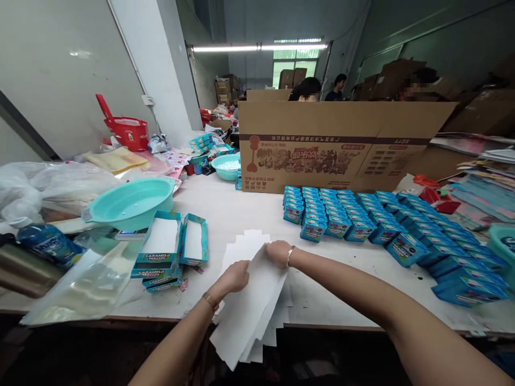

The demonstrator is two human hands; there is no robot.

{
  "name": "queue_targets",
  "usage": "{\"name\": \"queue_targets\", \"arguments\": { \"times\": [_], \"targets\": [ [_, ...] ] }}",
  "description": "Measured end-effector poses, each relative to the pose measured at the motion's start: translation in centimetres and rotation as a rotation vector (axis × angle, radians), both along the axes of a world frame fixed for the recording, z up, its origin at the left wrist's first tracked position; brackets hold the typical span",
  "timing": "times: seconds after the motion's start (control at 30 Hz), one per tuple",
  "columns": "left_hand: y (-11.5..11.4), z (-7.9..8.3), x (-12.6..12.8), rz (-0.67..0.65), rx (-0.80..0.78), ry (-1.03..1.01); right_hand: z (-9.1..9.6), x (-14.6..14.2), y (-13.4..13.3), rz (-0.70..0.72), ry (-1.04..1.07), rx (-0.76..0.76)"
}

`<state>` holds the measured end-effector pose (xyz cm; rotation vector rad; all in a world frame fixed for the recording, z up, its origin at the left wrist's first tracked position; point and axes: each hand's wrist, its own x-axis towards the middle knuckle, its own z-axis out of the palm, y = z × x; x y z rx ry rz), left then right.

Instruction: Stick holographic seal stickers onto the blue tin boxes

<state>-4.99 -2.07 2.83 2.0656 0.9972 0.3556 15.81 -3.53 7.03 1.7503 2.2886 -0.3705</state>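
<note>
A stack of flat white card blanks [251,305] lies at the table's near edge and hangs over it. My left hand [234,277] is closed on the left side of the top blank. My right hand [277,252] grips its far end, fingers curled under. Just left stand open blue carton trays [173,249] with white insides. Rows of small blue boxes [362,222] fill the table to the right.
A teal basin [131,202] sits at the left, next to clear plastic bags [86,281] and a blue bottle [48,242]. A large brown cardboard box [333,145] stands behind the blue boxes. Other people work behind it. A red basket [126,131] is far left.
</note>
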Motion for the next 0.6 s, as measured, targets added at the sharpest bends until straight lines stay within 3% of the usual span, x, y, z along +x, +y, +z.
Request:
{"name": "queue_targets", "arguments": {
  "times": [0.1,0.2,0.33,0.43,0.6],
  "targets": [
    [-0.1,0.3,0.3,-0.073,0.116,0.075,1.9,3.5,-0.9,-0.003,0.081,-0.097],
    [-0.7,0.1,1.8,-0.114,0.214,0.141,3.0,5.6,-1.6,-0.001,0.141,-0.078],
    [-2.1,-0.4,3.5,-0.135,0.380,0.279,2.3,4.2,-2.2,0.020,0.100,0.037],
    [-2.8,0.2,3.1,-0.192,0.569,0.424,1.3,2.3,-1.9,0.103,0.025,0.085],
    [-1.8,1.9,0.5,-0.263,0.530,0.597,0.2,1.5,-1.3,0.264,-0.077,0.066]
  ]
}}
